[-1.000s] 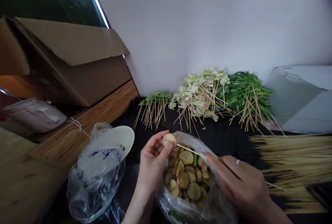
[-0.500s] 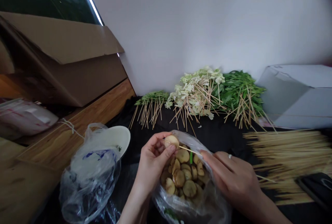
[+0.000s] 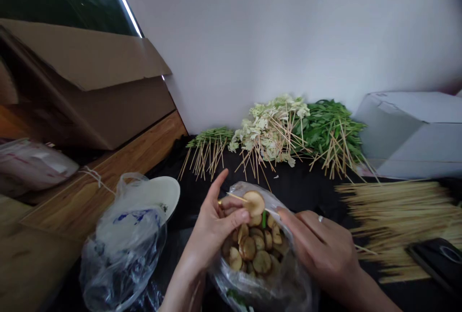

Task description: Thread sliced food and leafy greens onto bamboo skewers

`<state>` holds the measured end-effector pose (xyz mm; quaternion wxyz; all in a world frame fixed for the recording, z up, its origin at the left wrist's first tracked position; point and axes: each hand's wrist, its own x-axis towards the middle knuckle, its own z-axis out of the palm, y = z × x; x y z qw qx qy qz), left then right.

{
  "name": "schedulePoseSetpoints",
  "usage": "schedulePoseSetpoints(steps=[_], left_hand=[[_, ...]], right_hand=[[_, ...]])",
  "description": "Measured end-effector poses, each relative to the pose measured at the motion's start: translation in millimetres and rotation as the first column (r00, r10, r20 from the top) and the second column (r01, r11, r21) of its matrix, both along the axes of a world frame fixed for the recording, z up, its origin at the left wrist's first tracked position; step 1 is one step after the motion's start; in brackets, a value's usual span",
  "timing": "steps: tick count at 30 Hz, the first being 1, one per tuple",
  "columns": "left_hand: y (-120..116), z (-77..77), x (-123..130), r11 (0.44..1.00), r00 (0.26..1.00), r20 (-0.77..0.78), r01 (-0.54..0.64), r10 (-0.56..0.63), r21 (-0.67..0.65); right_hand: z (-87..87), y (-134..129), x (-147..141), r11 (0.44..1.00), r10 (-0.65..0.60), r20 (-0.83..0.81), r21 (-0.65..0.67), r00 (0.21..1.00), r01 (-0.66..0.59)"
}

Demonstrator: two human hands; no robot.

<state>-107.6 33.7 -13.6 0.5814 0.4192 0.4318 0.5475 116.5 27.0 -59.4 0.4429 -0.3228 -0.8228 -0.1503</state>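
A pale round slice [image 3: 254,202] is threaded on a thin wooden skewer, whose tip sticks out to its left. My right hand [image 3: 323,244] is closed around the skewer's other end. Beside the slice, my left hand [image 3: 212,223] has its index finger raised and its thumb and other fingers near the skewer tip; whether they touch it is unclear. Below both hands lies a clear plastic bag [image 3: 270,285] full of brown-edged round slices [image 3: 262,262], with a bit of green among them.
Skewered greens [image 3: 327,126], pale leaves [image 3: 274,119] and thin green bundles [image 3: 212,136] lie along the wall. Loose skewers [image 3: 393,220] and a phone [image 3: 438,259] are right. A bowl [image 3: 169,194], plastic bag [image 3: 122,254] and cardboard box [image 3: 119,110] are left.
The slice has moved right along the skewer, toward my right hand, and the tip now shows. My left hand has let go of the slice and lifted its index finger.
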Motion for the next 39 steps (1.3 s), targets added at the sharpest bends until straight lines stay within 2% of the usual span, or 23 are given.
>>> schedulePoseSetpoints(steps=[2, 4, 6, 8, 12, 14, 15, 17, 18, 19, 21, 24, 26, 28, 30, 36, 39], left_hand=[[3, 0.1, -10, 0.998, 0.989, -0.137, -0.047, 0.053, 0.047], [6, -1.4, -16, 0.992, 0.918, -0.387, -0.046, 0.087, 0.114], [8, -2.6, -17, 0.984, 0.764, -0.637, 0.017, 0.101, 0.177], [9, -1.8, -12, 0.971, 0.602, -0.791, 0.107, 0.109, 0.215], [10, 4.9, 2, 0.939, 0.345, -0.938, 0.306, 0.044, 0.157], [11, 7.4, 6, 0.925, 0.262, -0.965, 0.359, 0.029, 0.126], [12, 8.0, 7, 0.919, 0.248, -0.968, 0.374, 0.030, 0.124], [15, 7.3, 8, 0.914, 0.280, -0.960, 0.384, 0.021, 0.132], [16, 6.4, 8, 0.917, 0.327, -0.945, 0.375, 0.005, 0.134], [18, 5.2, 7, 0.926, 0.398, -0.917, 0.350, -0.011, 0.141], [20, 2.7, 2, 0.953, 0.593, -0.805, 0.254, -0.019, 0.165], [22, -0.1, -8, 0.987, 0.891, -0.455, 0.083, -0.013, 0.135], [22, -1.1, -14, 0.998, 0.986, -0.162, 0.038, -0.029, 0.050], [20, -1.5, -17, 0.999, 0.996, 0.078, 0.042, -0.040, -0.027], [18, -1.5, -18, 0.993, 0.972, 0.231, 0.073, -0.050, -0.092], [15, -0.1, -16, 0.976, 0.853, 0.521, 0.145, -0.039, -0.164], [17, -1.8, -17, 0.967, 0.798, 0.603, 0.154, 0.000, -0.204]], right_hand=[[-0.6, 3, 5, 0.999, -0.037, -0.022, -0.011, 0.999, 0.037], [-0.9, 5, 9, 0.998, -0.053, -0.037, -0.021, 0.998, 0.052], [-0.5, 7, 11, 0.998, -0.052, -0.047, -0.021, 0.998, 0.051], [0.3, 7, 12, 0.999, -0.047, -0.046, -0.021, 0.998, 0.046], [1.5, 8, 10, 0.999, -0.036, -0.046, 0.001, 0.998, 0.036], [1.8, 8, 9, 0.999, -0.034, -0.047, 0.015, 0.998, 0.035], [2.0, 8, 9, 0.999, -0.033, -0.046, 0.018, 0.998, 0.034], [2.1, 8, 10, 0.999, -0.028, -0.047, 0.019, 0.998, 0.029], [2.2, 9, 11, 1.000, -0.026, -0.052, 0.016, 0.998, 0.027], [2.1, 9, 12, 1.000, -0.025, -0.060, 0.010, 0.998, 0.026], [1.7, 9, 14, 1.000, -0.022, -0.086, -0.010, 0.996, 0.021], [-0.2, 8, 17, 0.999, -0.030, -0.121, -0.046, 0.992, 0.024], [-2.0, 7, 19, 0.997, -0.033, -0.117, -0.069, 0.993, 0.025], [-3.8, 5, 20, 0.996, -0.029, -0.100, -0.089, 0.995, 0.020], [-4.9, 4, 20, 0.996, -0.018, -0.082, -0.085, 0.996, 0.011], [-6.3, 4, 18, 0.997, -0.011, -0.039, -0.079, 0.999, 0.008], [-7.1, 5, 17, 0.998, -0.004, -0.021, -0.066, 1.000, 0.003]])
